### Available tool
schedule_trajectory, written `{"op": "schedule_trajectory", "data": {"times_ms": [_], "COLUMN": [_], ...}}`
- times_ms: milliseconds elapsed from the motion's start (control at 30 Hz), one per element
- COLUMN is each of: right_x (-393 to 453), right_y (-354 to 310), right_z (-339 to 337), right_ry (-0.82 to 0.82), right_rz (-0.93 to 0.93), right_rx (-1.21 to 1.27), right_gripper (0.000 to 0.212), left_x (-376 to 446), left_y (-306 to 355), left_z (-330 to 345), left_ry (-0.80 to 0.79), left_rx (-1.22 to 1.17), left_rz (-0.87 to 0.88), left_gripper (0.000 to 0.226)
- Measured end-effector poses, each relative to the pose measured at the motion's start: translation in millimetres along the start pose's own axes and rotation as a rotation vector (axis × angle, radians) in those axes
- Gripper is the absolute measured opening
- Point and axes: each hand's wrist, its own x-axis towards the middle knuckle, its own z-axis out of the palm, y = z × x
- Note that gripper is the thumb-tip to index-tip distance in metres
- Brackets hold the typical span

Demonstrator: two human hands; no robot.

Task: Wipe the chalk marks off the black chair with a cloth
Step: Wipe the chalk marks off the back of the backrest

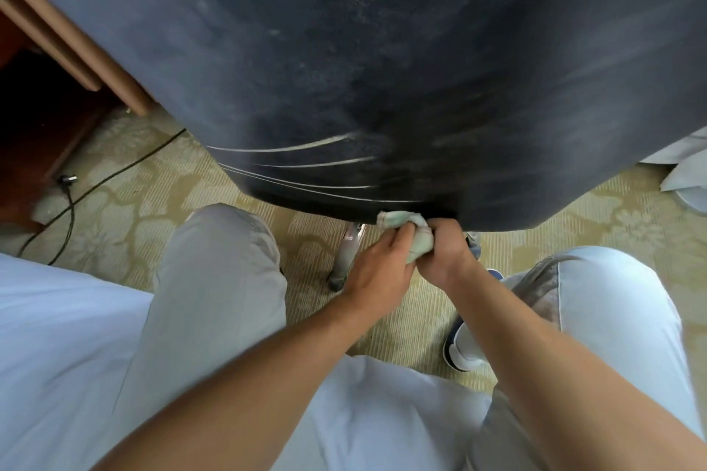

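The black chair (pixel 401 61) fills the upper half of the head view, its back facing me. Several thin white chalk marks (pixel 290 166) curve across its lower left part, and faint chalky smears lie higher up. A small pale green cloth (pixel 411 231) is bunched at the chair's bottom edge. My left hand (pixel 377 268) and my right hand (pixel 443 252) both grip the cloth, close together, just below the chair's lower rim. Most of the cloth is hidden inside my fingers.
A chrome chair leg (pixel 346 252) slants down behind my left hand. A wooden desk (pixel 72 42) stands at the left, with a black cable (pixel 114 172) running over the patterned carpet (pixel 134 210). My knees flank the hands; a shoe (pixel 461 348) sits between them.
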Motion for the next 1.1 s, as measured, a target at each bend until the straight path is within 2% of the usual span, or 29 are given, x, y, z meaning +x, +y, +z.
{"op": "schedule_trajectory", "data": {"times_ms": [67,200,367,467,700,867,1100], "right_x": [-3,-11,-4,-7,1,3,1], "right_y": [-3,-10,-11,-11,-16,-17,-28], "right_z": [-3,-4,-4,-7,-8,-11,-17], "right_ry": [-0.014,-0.020,-0.029,-0.093,0.033,0.077,0.162], "right_rz": [0.015,0.017,-0.016,-0.048,0.013,0.043,0.025], "right_rx": [0.002,0.037,0.210,0.211,0.093,0.052,0.098], "right_gripper": [0.049,0.038,0.036,0.039,0.028,0.019,0.022], "left_x": [4,4,13,18,12,4,-12], "left_y": [-1,-3,14,25,8,-24,-58], "left_z": [-3,-8,-20,-18,-35,-54,-87], "left_ry": [-0.006,0.044,0.244,0.252,0.161,0.185,0.277], "left_rx": [0.089,0.376,0.413,0.519,0.630,0.656,0.594], "left_rz": [0.067,0.173,0.367,0.332,0.274,0.236,0.122], "left_gripper": [0.050,0.059,0.049,0.051,0.045,0.047,0.037]}}
